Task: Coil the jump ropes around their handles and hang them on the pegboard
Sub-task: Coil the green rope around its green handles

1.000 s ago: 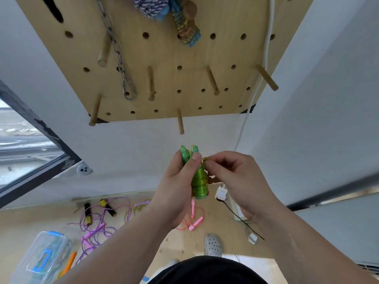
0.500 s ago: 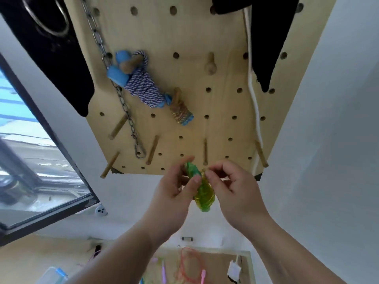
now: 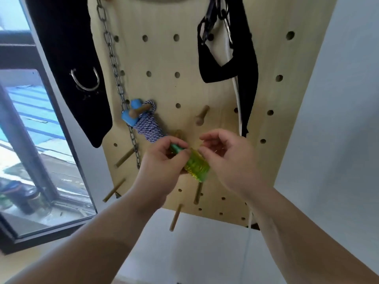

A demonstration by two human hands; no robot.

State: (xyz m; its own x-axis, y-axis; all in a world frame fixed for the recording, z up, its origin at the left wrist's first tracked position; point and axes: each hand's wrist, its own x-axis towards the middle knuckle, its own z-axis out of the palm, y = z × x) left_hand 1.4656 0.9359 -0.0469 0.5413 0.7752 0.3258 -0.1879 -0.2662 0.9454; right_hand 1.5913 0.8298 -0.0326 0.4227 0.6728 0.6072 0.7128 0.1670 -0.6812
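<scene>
A coiled green and yellow jump rope is held up in front of the wooden pegboard, near its lower middle. My left hand grips the green handle end of the bundle. My right hand has its thumb and fingers curled at the top of the coil, pinching a thin loop of the rope. A blue-handled, blue and white coiled rope hangs on a peg just up and left of my hands. A second hung bundle is mostly hidden behind my left hand.
A bare wooden peg sticks out just above my right hand, and more pegs stand lower left. A metal chain, black straps and a white cord hang on the board. A window is at left.
My view has tilted up from the floor to the pegboard. Both hands have raised the green bundle toward the board, and it now lies tilted rather than upright.
</scene>
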